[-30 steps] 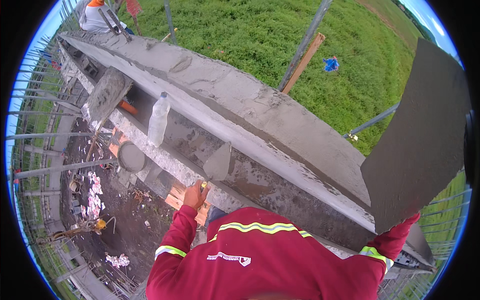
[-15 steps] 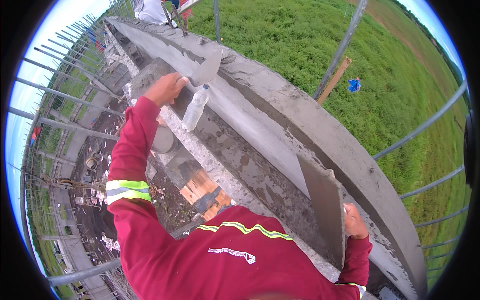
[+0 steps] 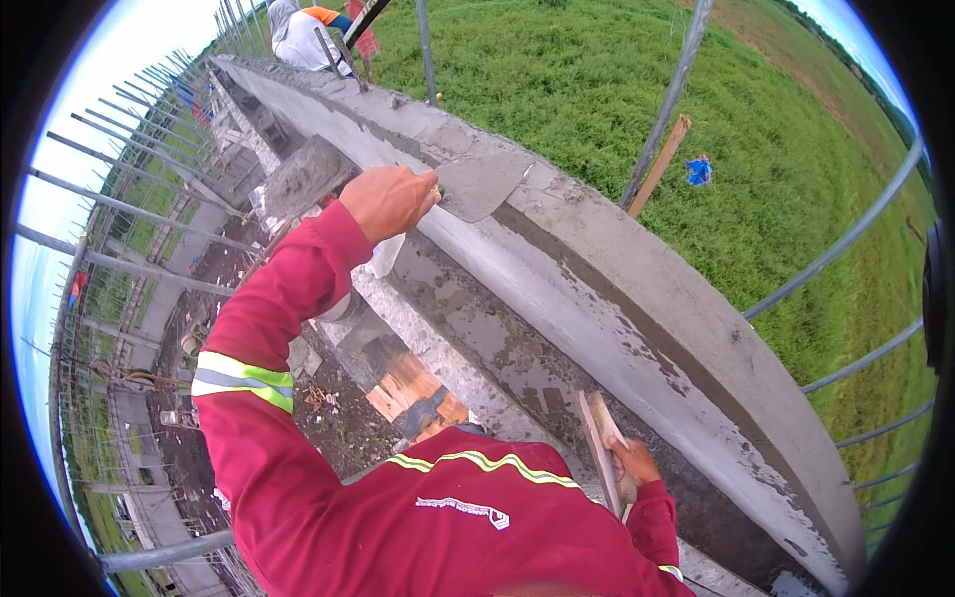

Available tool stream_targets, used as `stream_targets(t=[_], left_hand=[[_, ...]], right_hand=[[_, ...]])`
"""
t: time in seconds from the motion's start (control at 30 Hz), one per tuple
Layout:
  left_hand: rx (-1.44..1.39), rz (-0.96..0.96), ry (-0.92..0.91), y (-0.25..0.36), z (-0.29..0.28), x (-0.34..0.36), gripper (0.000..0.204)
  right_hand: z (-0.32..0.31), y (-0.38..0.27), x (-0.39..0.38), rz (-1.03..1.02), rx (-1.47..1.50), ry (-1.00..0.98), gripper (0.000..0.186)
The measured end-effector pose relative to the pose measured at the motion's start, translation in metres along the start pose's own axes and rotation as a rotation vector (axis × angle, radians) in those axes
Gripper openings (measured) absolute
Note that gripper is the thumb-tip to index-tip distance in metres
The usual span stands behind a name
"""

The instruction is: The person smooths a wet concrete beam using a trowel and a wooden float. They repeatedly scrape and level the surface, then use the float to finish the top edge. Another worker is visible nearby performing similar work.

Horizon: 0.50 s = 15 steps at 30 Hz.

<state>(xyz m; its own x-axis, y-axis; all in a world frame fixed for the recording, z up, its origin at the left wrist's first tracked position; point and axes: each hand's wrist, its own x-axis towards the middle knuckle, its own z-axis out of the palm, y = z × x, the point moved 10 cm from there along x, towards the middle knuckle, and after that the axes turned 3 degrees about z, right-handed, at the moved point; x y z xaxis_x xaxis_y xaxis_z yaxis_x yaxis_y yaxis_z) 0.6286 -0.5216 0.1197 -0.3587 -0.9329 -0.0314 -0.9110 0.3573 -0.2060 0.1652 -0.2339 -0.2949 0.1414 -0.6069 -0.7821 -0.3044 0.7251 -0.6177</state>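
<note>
My left hand [image 3: 390, 202] is closed round the handle of a trowel. Its grey, mortar-smeared blade [image 3: 484, 186] lies flat over the upper edge of the curved concrete wall [image 3: 686, 289]; whether it presses on the surface I cannot tell. Lower right, my right hand [image 3: 635, 466] grips a plastering float [image 3: 596, 443], seen almost edge-on above the wet channel beside the wall. A clear plastic bottle [image 3: 387, 256] stands partly hidden below my left wrist. Behind that hand sits a heap of grey mortar [image 3: 303, 177].
Metal bars [image 3: 668, 109] and a wooden stake [image 3: 659, 165] rise along the wall's outer side, with grass beyond. Another person in white [image 3: 303, 40] is at the wall's far end. On the left, scaffold pipes [image 3: 149, 267] stand over a drop to littered ground.
My left hand has moved right with the trowel, bringing the blade onto the wall's edge. My right hand has drawn the float left, away from the wall, and turned it edge-on.
</note>
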Motion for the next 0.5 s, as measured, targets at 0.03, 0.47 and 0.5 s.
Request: stream_targets(t=[0.03, 0.47, 0.5], left_hand=[[0.035, -0.003, 0.012, -0.004, -0.002, 0.003, 0.030], [-0.028, -0.205, 0.024, -0.113, 0.038, 0.017, 0.034], [0.021, -0.223, 0.055, -0.123, 0.037, 0.017, 0.035]], right_hand=[[-0.001, 0.000, 0.003, -0.006, 0.000, 0.011, 0.044], [-0.004, 0.029, 0.022, 0.052, 0.039, 0.070, 0.043], [-0.004, 0.031, 0.023, 0.048, 0.016, 0.077, 0.043]])
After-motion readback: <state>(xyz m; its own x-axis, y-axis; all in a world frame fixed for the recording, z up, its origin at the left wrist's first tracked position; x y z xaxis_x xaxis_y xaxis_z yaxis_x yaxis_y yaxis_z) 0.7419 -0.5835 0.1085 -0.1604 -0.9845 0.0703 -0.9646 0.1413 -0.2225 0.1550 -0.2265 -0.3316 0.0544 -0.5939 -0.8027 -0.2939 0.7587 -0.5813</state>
